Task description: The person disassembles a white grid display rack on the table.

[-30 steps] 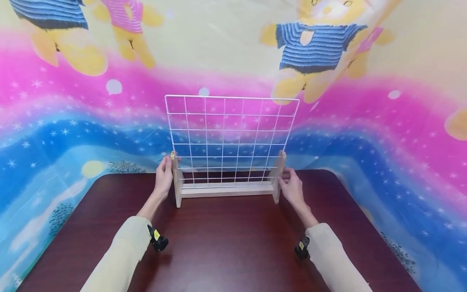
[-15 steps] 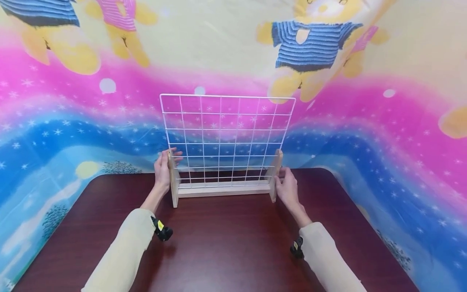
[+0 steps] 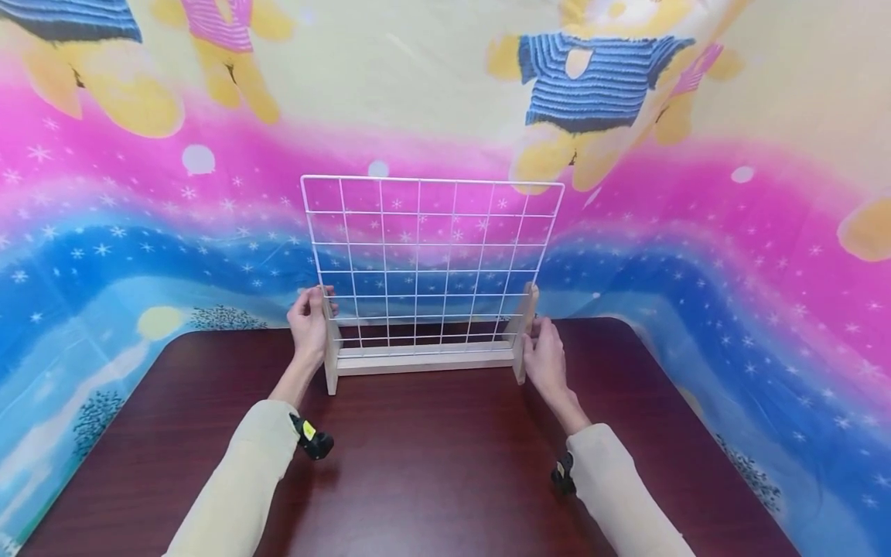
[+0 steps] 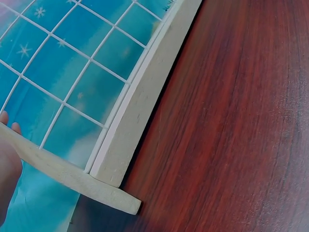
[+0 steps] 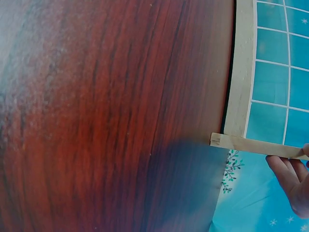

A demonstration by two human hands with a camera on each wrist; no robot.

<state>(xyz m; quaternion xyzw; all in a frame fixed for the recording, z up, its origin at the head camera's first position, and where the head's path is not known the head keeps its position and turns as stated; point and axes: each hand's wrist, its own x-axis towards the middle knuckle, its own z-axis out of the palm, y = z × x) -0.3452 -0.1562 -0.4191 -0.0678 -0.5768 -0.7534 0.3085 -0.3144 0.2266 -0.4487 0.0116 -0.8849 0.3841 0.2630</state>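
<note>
A white wire grid panel (image 3: 437,259) stands upright in a pale wooden stand on the table. The stand has a left side piece (image 3: 331,348), a right side piece (image 3: 522,340) and a crossbar (image 3: 425,360) between them. My left hand (image 3: 308,325) grips the left side piece from outside, with fingertips (image 4: 16,128) showing on its inner side in the left wrist view. Against the outer face of the right side piece, my right hand (image 3: 546,356) holds on with bent fingers. In the right wrist view, fingers (image 5: 285,174) lie under that piece, and a fingertip shows above it at the frame's edge.
The dark red-brown table (image 3: 431,464) reaches toward me, with rounded far corners. Behind it hangs a cloth (image 3: 418,100) printed with bears and snowflakes, close to the far edge. A small black camera (image 3: 315,439) is strapped at my left wrist, another (image 3: 562,473) at the right.
Half a second ago, my left fingers reached out past the left side piece; now they are drawn in around it. The view has shifted slightly. My right hand stays at the right side piece.
</note>
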